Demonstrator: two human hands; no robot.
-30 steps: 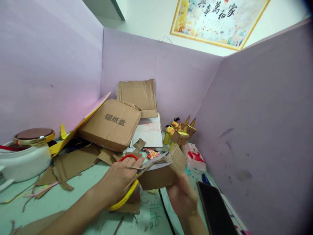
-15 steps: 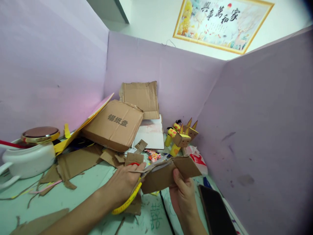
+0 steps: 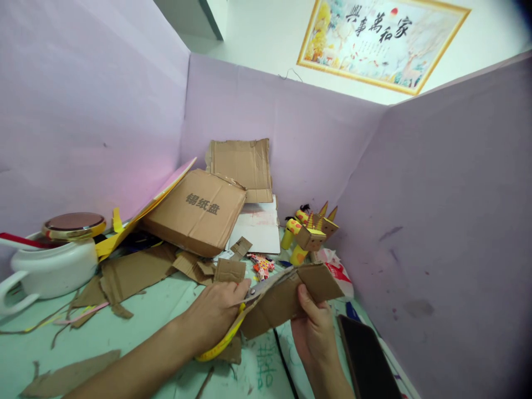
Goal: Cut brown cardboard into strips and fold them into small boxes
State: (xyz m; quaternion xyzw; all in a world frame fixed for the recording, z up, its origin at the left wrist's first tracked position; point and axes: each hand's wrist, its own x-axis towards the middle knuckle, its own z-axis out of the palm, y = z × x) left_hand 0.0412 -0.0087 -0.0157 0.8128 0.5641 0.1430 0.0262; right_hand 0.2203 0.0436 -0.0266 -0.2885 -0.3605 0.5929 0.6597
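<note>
My left hand (image 3: 218,310) is closed round the handles of a pair of scissors (image 3: 254,292), which the fingers mostly hide. Their blades lie along the upper edge of a brown cardboard piece (image 3: 274,310), partly out of sight behind it. A creased flap forms the right end of this piece. My right hand (image 3: 316,332) pinches its lower right part, thumb on the near face. From the cut edge a narrow curved strip with a yellow face (image 3: 220,346) bends down below my left hand. Under that strip lies a small cardboard scrap (image 3: 233,352).
Cardboard scraps (image 3: 137,271) and a flat brown box (image 3: 199,210) lie at the left. A white pot (image 3: 58,271) stands far left. Yellow giraffe-like figures (image 3: 310,235) stand behind my right hand. A dark phone-like slab (image 3: 368,354) lies right. Lilac panels (image 3: 282,122) enclose the table.
The scissors' blades have drawn closer together, and the red handle has gone out of sight behind my fingers. The cardboard's left end has tilted slightly downward. My right hand keeps its grip.
</note>
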